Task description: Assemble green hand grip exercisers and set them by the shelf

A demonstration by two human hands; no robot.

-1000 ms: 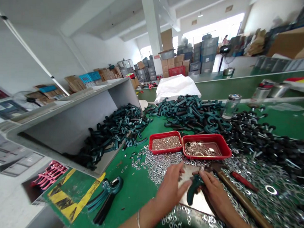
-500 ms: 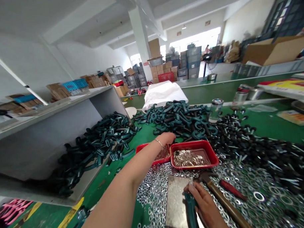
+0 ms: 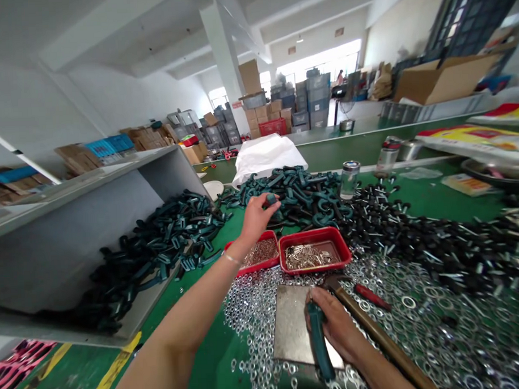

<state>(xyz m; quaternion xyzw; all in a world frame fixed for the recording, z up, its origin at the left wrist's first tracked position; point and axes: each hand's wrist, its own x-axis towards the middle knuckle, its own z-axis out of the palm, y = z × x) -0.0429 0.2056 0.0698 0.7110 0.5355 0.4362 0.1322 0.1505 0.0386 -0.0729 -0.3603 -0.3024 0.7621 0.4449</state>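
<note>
The left hand (image 3: 255,217) is stretched out over the 2 red trays (image 3: 315,267), thumb and fingertips pinched on a teal plastic piece (image 3: 271,200) at the near edge of the big teal pile (image 3: 304,190). The piece looks just lifted clear of the heap, though whether it touches its neighbours is hard to tell from here.

The right hand (image 3: 337,328) stays close to the body, fingers curled around a teal handle part (image 3: 318,343). It holds that part flat against the steel plate (image 3: 289,324), which sits among the loose washers (image 3: 250,308).

A wooden-handled hammer (image 3: 377,338) lies just beside the right hand, its head near the plate's far corner. A red-handled tool (image 3: 371,296) rests beyond it.

By the look of it, this is the picking step: 1 part is held ready on the plate while its mate is fetched from the pile.

I judge that bringing the pinched piece to the plate calls for lifting it high enough to clear the tray rims. It also needs turning in the fingers so it meets the held part the right way round.
</note>
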